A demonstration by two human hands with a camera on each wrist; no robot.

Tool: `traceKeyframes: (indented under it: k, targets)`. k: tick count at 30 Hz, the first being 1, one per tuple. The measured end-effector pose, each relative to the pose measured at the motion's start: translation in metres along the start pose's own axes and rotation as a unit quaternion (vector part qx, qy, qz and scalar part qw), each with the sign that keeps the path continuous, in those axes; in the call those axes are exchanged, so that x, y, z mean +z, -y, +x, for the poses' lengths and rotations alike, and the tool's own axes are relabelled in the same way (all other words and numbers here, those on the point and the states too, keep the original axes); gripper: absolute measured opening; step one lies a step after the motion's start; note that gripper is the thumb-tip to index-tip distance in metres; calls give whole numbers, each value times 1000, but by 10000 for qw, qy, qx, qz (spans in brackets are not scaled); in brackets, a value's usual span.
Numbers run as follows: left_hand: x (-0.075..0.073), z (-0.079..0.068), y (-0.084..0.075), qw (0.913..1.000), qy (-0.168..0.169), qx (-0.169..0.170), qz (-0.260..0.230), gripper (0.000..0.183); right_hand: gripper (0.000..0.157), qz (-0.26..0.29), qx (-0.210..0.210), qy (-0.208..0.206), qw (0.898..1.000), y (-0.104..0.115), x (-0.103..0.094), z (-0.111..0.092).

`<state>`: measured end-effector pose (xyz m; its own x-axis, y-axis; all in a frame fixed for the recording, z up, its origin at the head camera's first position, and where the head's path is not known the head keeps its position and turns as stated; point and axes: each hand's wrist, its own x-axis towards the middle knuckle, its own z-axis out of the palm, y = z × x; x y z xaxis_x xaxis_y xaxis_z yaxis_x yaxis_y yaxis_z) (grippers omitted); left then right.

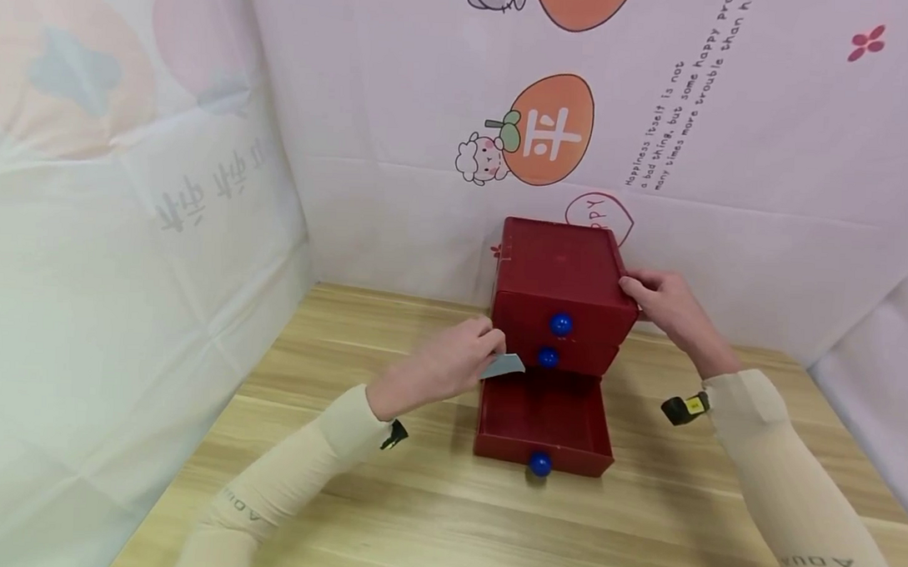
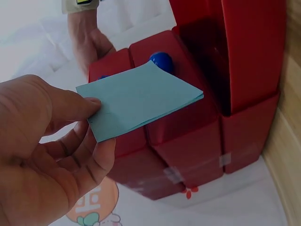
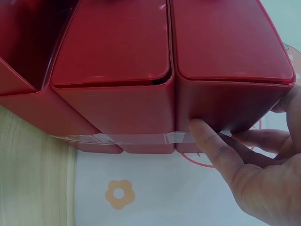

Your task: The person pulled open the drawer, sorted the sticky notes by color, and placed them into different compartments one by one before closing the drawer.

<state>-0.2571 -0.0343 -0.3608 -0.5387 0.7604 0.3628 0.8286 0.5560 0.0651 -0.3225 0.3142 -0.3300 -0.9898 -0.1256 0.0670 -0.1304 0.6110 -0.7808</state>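
Note:
My left hand pinches light blue paper by one corner between thumb and fingers. Two layers show along its edge; whether it is folded or stacked I cannot tell. It hangs just above the left side of the pulled-out bottom drawer, whose visible floor is bare. This drawer belongs to a dark red three-drawer cabinet. The middle drawer and top drawer are pushed in. At the cabinet's upper right edge, my right hand holds on, fingers against its side and round the rear corner.
Blue round knobs stick out from the drawer fronts. Clear tape runs across the cabinet's side. The cabinet stands on a wood-grain table, close to a white printed cloth behind it. Another white cloth hangs at left.

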Motion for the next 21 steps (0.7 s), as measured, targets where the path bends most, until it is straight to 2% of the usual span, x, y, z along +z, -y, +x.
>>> traceKeyframes:
  k: [6,13,17,21]
  targets:
    - [17,5,-12,9998,-14,192,109,8,58,41,34,7,10000,0,-1,-1]
    - [34,4,-25,9989,280,51,375,10,59,33,20,55,10000,2,2,-1]
    - [44,6,-32,9971,390,14,661,11,61,-72,53,21,10000,3,2,-2]
    - [57,7,-38,9928,500,144,1081,13,62,-107,55,-12,9999,3,2,-3]
